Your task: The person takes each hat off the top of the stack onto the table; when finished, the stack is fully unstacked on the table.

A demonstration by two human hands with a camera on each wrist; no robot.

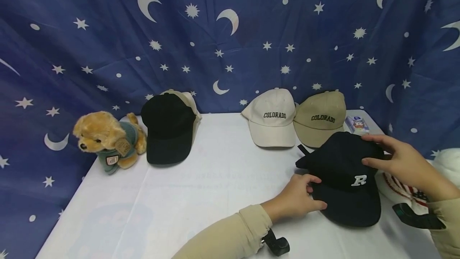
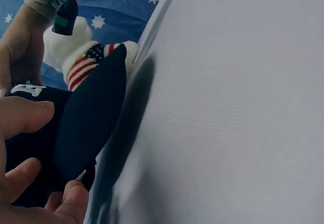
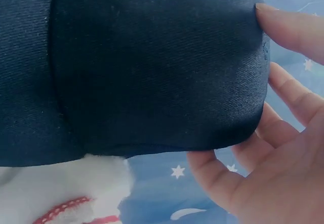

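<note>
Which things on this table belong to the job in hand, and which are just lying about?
In the job:
R cap, held by both hands
left hand
right hand

Lying about, untouched (though the other caps may belong too):
black cap
cream cap, behind it
white cap
tan cap
toy dog
white plush
packet

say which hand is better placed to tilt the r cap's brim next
Probably the left hand: it sits at the edge of the brim, while the right hand holds the R cap at its crown.
</note>
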